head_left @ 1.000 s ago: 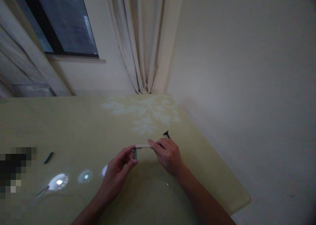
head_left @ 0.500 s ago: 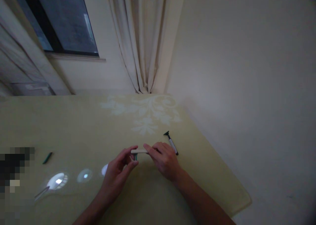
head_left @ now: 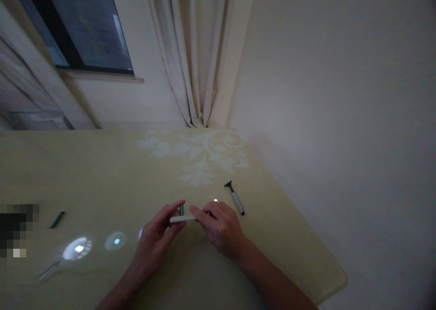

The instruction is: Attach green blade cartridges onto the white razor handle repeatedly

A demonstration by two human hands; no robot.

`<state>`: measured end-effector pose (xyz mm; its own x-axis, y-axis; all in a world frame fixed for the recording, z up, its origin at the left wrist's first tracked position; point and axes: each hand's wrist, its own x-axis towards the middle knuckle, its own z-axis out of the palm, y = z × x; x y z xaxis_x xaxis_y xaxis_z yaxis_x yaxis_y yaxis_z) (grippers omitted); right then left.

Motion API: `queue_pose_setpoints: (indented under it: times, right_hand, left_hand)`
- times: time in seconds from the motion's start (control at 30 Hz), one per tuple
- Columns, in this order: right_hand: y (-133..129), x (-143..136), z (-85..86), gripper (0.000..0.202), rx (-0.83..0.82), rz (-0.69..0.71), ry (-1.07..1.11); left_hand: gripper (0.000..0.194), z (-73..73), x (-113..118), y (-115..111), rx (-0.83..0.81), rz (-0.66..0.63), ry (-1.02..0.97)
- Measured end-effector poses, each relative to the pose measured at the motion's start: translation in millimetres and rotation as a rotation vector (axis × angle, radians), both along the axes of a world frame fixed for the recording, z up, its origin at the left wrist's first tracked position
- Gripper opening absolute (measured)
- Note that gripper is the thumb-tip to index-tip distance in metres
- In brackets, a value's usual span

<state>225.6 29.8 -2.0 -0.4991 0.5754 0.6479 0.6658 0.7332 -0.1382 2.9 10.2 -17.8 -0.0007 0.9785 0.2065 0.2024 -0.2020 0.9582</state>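
Note:
My left hand pinches a small green-and-white strip on edge between thumb and forefinger; its exact kind is too small to tell. Closed around the right end of a slim pale stick is my right hand. The stick's free left end lies across the lower part of the strip, close to my left thumb. Whether stick and strip touch is unclear. Just beyond my right hand, a razor with a black head and grey handle lies on the table.
The glossy yellowish table has its right edge along a wall. Farther left lie a dark green bar and a thin rod. A blurred-out dark patch covers the left edge. Curtains hang behind the table.
The pale stick has moved down along the strip, from its top to its lower part. My right hand has shifted slightly left and down. The view has turned a little.

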Motion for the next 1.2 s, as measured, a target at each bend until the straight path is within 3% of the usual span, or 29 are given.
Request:
queue_pose_setpoints:
  times: [0.17, 0.37, 0.57, 0.77, 1.0, 1.2]
  right_hand:
    - [4.8, 5.6, -0.5, 0.027, 0.027, -0.113, 0.006]
    - [2.6, 2.4, -0.2, 0.029, 0.019, 0.001, -0.018]
    - [8.8, 8.6, 0.5, 0.029, 0.022, -0.081, 0.095]
    - [3.9, -2.4, -6.7, 0.030, 0.005, 0.028, 0.091]
    - [10.6, 9.6, -2.2, 0.027, 0.055, -0.094, 0.094]
    - [5.2, 7.8, -1.2, 0.028, 0.074, 0.026, 0.035]
  left_hand:
    - [0.042, 1.4, -0.7, -0.4, 0.010, -0.005, 0.018]
    - [0.043, 0.8, -1.1, 0.3, -0.018, 0.013, 0.007]
    - [0.043, 1.6, -0.7, -1.3, 0.019, 0.013, 0.011]
    - [0.042, -1.9, 0.3, -0.4, -0.001, -0.008, 0.000]
    - [0.041, 1.5, 2.3, -3.2, 0.029, 0.001, -0.005]
    - [0.042, -2.6, 2.8, -5.0, 0.016, 0.009, 0.028]
